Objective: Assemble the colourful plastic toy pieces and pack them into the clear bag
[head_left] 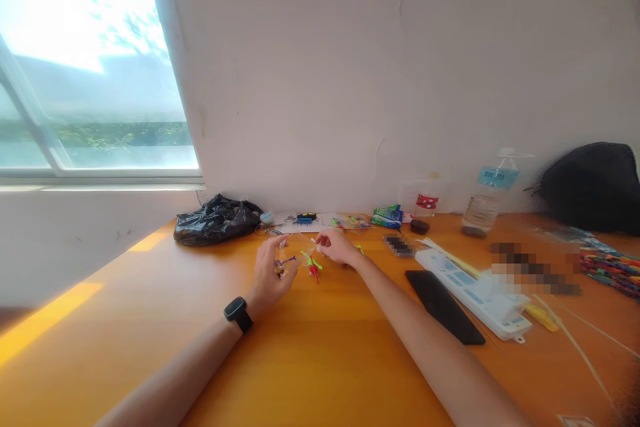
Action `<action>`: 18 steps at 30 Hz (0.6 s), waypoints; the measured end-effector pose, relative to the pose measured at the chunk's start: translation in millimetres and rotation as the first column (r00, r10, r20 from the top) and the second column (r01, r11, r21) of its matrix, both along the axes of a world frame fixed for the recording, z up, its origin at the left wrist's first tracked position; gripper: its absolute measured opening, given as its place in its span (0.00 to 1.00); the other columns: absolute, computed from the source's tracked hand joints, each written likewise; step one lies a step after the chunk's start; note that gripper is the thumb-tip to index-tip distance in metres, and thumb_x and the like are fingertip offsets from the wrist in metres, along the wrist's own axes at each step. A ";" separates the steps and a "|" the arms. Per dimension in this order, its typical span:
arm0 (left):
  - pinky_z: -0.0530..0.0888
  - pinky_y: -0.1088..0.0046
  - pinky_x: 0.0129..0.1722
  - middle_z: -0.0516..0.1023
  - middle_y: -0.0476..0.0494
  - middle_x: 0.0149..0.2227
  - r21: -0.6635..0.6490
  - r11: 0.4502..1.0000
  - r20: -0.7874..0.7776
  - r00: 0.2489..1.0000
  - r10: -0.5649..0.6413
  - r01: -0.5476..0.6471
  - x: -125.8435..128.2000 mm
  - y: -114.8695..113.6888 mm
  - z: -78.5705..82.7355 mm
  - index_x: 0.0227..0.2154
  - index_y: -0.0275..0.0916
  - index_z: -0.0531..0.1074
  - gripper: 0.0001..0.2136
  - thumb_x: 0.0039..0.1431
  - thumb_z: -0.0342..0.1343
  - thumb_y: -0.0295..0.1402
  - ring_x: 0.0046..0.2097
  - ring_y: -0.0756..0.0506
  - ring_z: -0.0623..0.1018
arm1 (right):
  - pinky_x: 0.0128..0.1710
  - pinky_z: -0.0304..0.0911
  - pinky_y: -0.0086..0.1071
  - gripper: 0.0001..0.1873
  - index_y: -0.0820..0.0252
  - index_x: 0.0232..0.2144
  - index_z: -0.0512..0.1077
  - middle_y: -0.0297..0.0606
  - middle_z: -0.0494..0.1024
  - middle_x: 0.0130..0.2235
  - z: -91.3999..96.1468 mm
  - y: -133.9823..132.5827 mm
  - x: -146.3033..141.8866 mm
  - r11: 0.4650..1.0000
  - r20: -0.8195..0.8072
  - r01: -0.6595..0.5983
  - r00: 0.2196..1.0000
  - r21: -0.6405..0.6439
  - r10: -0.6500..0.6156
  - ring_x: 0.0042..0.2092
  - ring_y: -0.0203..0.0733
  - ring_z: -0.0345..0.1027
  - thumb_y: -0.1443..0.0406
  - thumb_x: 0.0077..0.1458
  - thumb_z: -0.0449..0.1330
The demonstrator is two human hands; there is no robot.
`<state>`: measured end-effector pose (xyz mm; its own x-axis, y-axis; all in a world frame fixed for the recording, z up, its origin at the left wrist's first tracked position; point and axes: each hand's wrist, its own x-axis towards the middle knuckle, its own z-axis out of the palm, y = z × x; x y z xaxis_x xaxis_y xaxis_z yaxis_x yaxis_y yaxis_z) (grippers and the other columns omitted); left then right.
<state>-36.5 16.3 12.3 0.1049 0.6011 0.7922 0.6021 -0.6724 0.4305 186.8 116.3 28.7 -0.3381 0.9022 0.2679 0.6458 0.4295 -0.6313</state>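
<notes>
In the head view, the left hand (270,275) curls round clear plastic (301,241), the right hand (335,247) pinches something pale (319,249), too small to identify; light, steady pressure suits it, the green-and-red piece (313,267) sitting between them

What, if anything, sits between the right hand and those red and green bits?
Nothing clearly visible: the red and green bits show just below the fingertips of the right hand. Clear plastic shows close by, toward the left hand; whether it overlaps the bits is unclear.
</notes>
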 end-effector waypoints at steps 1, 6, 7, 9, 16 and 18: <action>0.69 0.58 0.54 0.73 0.39 0.49 -0.001 1.000 0.002 1.000 0.001 -0.001 0.1 0.0 -0.1 0.58 0.43 0.62 0.21 0.64 0.56 0.36 0.52 0.39 0.73 | 0.37 0.66 0.29 0.09 0.63 0.35 0.78 0.38 0.79 0.33 2.5 0.2 0.6 1.000 -0.027 0.008 1.000 0.013 -0.008 0.33 0.37 0.72 0.75 0.51 0.63; 0.69 0.58 0.54 0.72 0.40 0.49 -0.004 1.000 0.002 1.000 -0.002 0.002 -0.3 0.8 -0.8 0.59 0.43 0.62 0.22 0.64 0.56 0.36 0.52 0.39 0.72 | 0.40 0.68 0.32 0.07 0.63 0.33 0.77 0.40 0.81 0.35 29.3 1.3 11.2 0.994 -0.168 0.057 0.985 0.090 -0.041 0.37 0.40 0.74 0.74 0.50 0.62; 0.68 0.58 0.54 0.72 0.40 0.49 -0.004 1.000 -0.001 1.000 -0.005 0.005 -0.6 0.9 -0.9 0.59 0.43 0.62 0.22 0.64 0.56 0.36 0.52 0.39 0.72 | 0.41 0.69 0.32 0.07 0.63 0.34 0.77 0.40 0.81 0.36 38.5 -0.1 14.3 0.993 -0.196 0.062 0.980 0.102 -0.041 0.38 0.40 0.74 0.73 0.50 0.61; 0.68 0.57 0.55 0.72 0.39 0.49 -0.007 1.000 -0.001 1.000 -0.009 0.009 -1.1 0.7 -1.0 0.60 0.43 0.62 0.22 0.64 0.56 0.36 0.52 0.39 0.72 | 0.40 0.69 0.31 0.06 0.63 0.35 0.77 0.41 0.81 0.36 60.2 -6.9 19.8 0.992 -0.251 0.061 0.967 0.114 -0.031 0.37 0.39 0.74 0.70 0.51 0.62; 0.71 0.61 0.50 0.72 0.39 0.50 -0.046 0.999 0.012 1.000 -0.025 0.026 -1.1 -1.3 -0.4 0.60 0.43 0.61 0.23 0.64 0.55 0.36 0.52 0.39 0.72 | 0.41 0.69 0.31 0.11 0.61 0.36 0.79 0.39 0.82 0.38 134.7 -68.8 24.4 0.973 -0.376 -0.153 0.903 0.172 0.208 0.41 0.41 0.75 0.61 0.50 0.68; 0.71 0.59 0.52 0.72 0.39 0.50 -0.040 0.999 0.008 1.000 -0.023 0.024 -0.6 -1.6 -0.1 0.60 0.43 0.61 0.23 0.64 0.55 0.37 0.52 0.39 0.72 | 0.40 0.68 0.30 0.10 0.60 0.37 0.79 0.39 0.83 0.39 142.2 -85.0 19.0 0.948 -0.264 -0.286 0.912 0.139 0.313 0.41 0.41 0.75 0.61 0.53 0.66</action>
<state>-37.1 14.8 12.3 0.1134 0.6300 0.7683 0.5829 -0.6684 0.4621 205.8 31.2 170.9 -0.4874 0.7357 0.4703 0.2813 0.6422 -0.7131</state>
